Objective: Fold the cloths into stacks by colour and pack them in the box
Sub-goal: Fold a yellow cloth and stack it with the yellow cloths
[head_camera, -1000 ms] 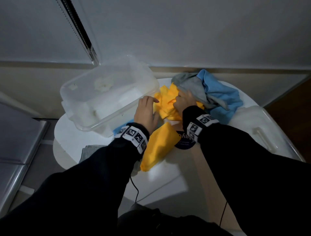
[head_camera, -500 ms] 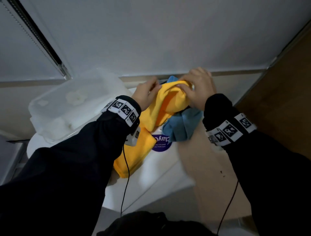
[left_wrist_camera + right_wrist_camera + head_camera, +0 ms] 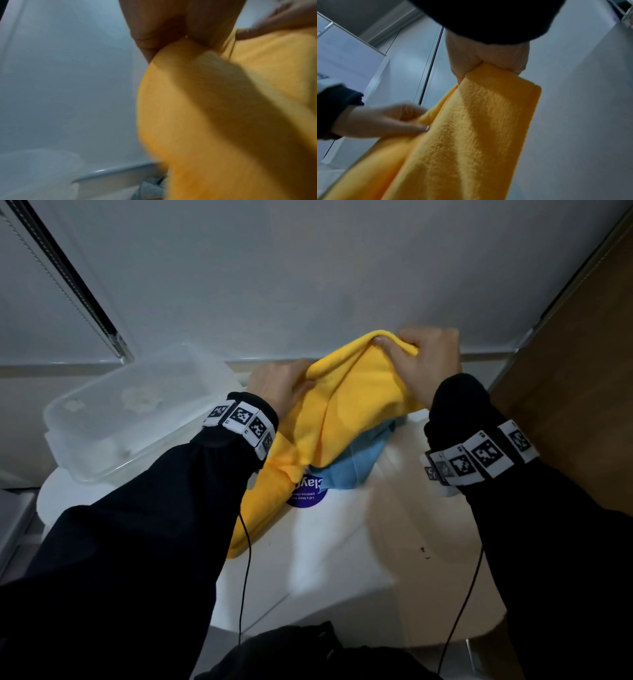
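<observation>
Our left hand [image 3: 284,385] and right hand [image 3: 430,364] now pinch the yellow cloth [image 3: 356,405], lifted mid-frame since 1 second ago; folding can start.

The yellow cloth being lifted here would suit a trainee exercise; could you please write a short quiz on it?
1. True or false: both the left hand and the right hand grip the lifted yellow cloth.
2. What colour is the cloth lying under it?
A. blue B. red C. green
3. Fill in: the clear plastic box sits to the person's ____.

Key: 1 true; 2 A; 3 left.
</observation>
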{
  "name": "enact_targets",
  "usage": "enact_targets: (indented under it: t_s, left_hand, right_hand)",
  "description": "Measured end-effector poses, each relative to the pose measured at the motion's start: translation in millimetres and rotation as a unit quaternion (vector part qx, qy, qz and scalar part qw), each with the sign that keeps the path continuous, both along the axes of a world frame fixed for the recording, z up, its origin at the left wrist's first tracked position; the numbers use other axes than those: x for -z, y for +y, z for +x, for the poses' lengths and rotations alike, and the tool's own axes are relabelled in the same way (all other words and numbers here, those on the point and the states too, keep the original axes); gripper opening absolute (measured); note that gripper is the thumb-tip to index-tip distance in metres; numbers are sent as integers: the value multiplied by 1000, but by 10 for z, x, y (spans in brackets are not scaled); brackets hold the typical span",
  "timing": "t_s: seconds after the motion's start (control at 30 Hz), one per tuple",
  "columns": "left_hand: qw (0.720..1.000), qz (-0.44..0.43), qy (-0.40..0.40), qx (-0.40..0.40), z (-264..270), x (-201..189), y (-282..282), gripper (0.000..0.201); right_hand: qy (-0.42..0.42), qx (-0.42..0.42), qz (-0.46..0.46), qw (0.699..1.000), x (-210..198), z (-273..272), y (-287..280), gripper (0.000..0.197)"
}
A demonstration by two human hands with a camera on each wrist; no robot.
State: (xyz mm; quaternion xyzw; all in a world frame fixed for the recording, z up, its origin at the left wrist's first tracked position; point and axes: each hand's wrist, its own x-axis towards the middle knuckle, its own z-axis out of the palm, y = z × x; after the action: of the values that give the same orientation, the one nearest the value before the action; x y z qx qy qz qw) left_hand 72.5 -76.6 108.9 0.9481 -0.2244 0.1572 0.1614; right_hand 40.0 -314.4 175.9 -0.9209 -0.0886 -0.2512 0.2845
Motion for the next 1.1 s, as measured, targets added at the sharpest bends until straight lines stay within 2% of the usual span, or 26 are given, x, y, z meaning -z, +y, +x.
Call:
enact_targets:
  t_s: [0.07, 0.13, 0.23, 0.3, 0.37, 0.43, 0.53, 0.57, 0.6, 0.67, 0.7, 0.73, 0.83, 0.97, 1.03, 1.1]
  left_hand:
    - [997, -26, 38, -63, -7, 52, 65, 24]
    - [990, -85, 52, -103, -15, 58, 133, 17]
    - [973, -211, 9, -91, -7, -23, 160, 15]
    - [966, -248, 9, -75, -21, -148, 109, 16]
    - [963, -262, 6, -62, -22, -244, 64, 22]
    - [948, -309, -11, -76, -17, -316, 90, 23]
    - [905, -408, -39, -113, -58, -402, 203, 16]
    - [888, -448, -32, -102, -91, -412, 234, 18]
    - [867, -493, -2, -74, -134, -414, 251, 21]
    - [818, -558, 136, -12, -246, -363, 218, 20]
    - [805, -555, 210, 9, -319, -333, 182, 18]
    - [804, -530, 268, 26, -399, -307, 141, 18]
    - [804, -467, 363, 62, -627, -279, 48, 18]
    - [812, -430, 391, 58, -763, -328, 83, 15]
    - [810, -438, 382, 70, -775, -413, 116, 16]
    - [816, -441, 365, 78, -757, -516, 126, 18]
  right_hand:
    - [-4, -12, 7, 1000, -71, -14, -153, 50]
    - [24, -29, -30, 999, -134, -50, -321, 57]
    - [102, -22, -120, 987, -171, -67, -563, 57]
    - [125, -5, -175, 977, -193, -79, -710, 56]
    - [109, 27, -187, 976, -240, -125, -847, 35]
    - [71, 58, -144, 985, -289, -182, -1021, 24]
    - [49, 54, -1, 997, -324, -272, -1266, 25]
    - [54, 46, 47, 996, -323, -332, -1305, 24]
    - [64, 36, 98, 992, -321, -394, -1330, 21]
    - [114, 11, 185, 976, -287, -511, -1361, 15]
    - [151, -6, 215, 965, -262, -574, -1353, 22]
    - [188, -24, 247, 950, -233, -629, -1343, 27]
    - [280, -59, 286, 914, -132, -778, -1344, 8]
    - [380, -68, 214, 897, -122, -970, -1421, 17]
    - [403, -62, 203, 890, -185, -1058, -1464, 16]
    - [414, -55, 210, 884, -268, -1116, -1476, 25]
